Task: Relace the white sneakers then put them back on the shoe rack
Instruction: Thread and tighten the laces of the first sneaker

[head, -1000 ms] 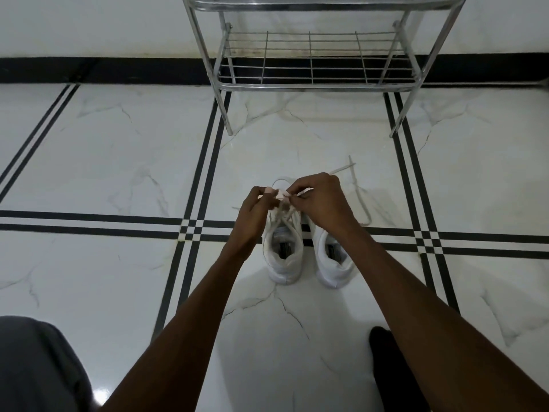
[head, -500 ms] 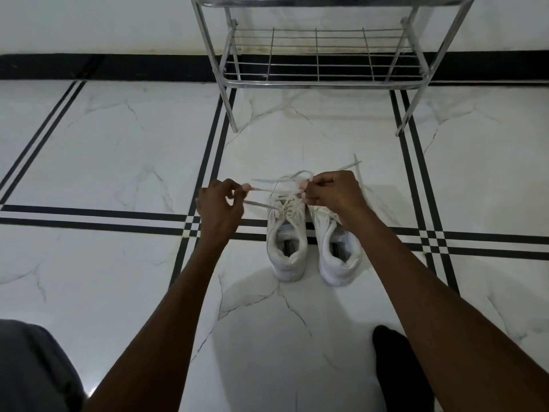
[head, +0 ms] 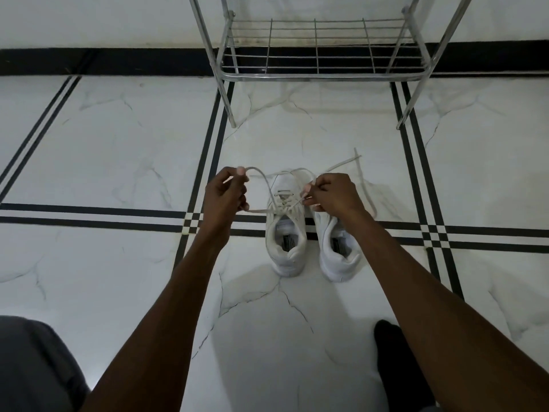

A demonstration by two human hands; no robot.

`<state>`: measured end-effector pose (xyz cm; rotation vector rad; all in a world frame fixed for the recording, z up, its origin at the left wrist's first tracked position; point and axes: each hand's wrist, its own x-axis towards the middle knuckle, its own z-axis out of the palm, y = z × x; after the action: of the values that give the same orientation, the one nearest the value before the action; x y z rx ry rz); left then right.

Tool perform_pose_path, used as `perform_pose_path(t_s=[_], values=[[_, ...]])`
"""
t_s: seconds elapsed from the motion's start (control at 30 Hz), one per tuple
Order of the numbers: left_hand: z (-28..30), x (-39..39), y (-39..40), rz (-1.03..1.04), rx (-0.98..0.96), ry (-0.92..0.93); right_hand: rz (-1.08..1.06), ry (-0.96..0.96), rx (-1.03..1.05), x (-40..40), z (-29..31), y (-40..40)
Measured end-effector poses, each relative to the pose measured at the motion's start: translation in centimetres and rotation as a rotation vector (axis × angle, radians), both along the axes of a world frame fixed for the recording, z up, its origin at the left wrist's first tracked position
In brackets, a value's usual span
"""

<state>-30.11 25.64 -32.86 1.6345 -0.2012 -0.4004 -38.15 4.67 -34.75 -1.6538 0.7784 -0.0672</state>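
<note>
Two white sneakers stand side by side on the marble floor, heels toward me: the left sneaker (head: 286, 248) and the right sneaker (head: 338, 254). A white lace (head: 264, 181) runs from the left sneaker's eyelets out to both sides. My left hand (head: 225, 197) pinches a loop of this lace to the left of the shoe. My right hand (head: 332, 194) pinches the other part of the lace above the right sneaker's front, which it hides. A second loose lace (head: 361, 173) trails on the floor past my right hand.
A metal shoe rack (head: 320, 74) stands against the wall just beyond the sneakers, its lowest wire shelf bare. My grey-clad knee (head: 32, 367) is at the bottom left and a dark foot (head: 395, 358) at the bottom right.
My hands, close together over the left sneaker a second ago, have pulled apart. The left hand moved left and drew the lace out into a loop.
</note>
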Motion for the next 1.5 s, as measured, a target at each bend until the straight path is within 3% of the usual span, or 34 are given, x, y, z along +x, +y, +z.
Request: perform_pose_path(t_s=[0.2,0.37,0.47,0.57,0.73,0.9,1.03,1.27,1.37,1.5], values=[[4.7,-0.8,-4.2,-0.200,-0.040,-0.108,0.064,-0.017,0.056,0.8,0.9,1.4],[3.4,1.8,-2.3,-0.053,0.236,-0.331,-0.013,-0.007,0.027,0.6,1.0,0.7],[1.2,3.2,0.6,0.107,0.454,-0.316,-0.084,0.051,-0.140,0.4,-0.2,-0.6],[-1.7,3.5,3.8,0.150,0.609,-0.218,-0.012,0.201,-0.395,-0.2,-0.9,-1.7],[-5.2,1.8,4.4,0.113,0.778,-0.098,0.009,0.142,-0.461,-0.8,-1.1,-1.5],[-5.2,-0.2,0.3,-0.128,0.651,-0.191,0.229,-0.013,-0.558,-0.4,-1.2,-0.3],[-5.8,-0.9,-1.9,-0.301,0.623,-0.176,0.427,0.003,-0.550,-0.4,-1.0,0.6],[-10.1,0.7,-1.2,-0.253,0.672,-0.081,0.477,0.100,-0.598,-0.7,-1.6,0.9],[-7.7,-0.1,-1.5,-0.236,0.690,-0.066,0.457,0.047,-0.591,-0.4,-1.7,1.3],[-6.5,-1.0,-2.1,-0.249,0.893,-0.308,0.446,0.039,-0.608,0.2,-1.2,1.9]])
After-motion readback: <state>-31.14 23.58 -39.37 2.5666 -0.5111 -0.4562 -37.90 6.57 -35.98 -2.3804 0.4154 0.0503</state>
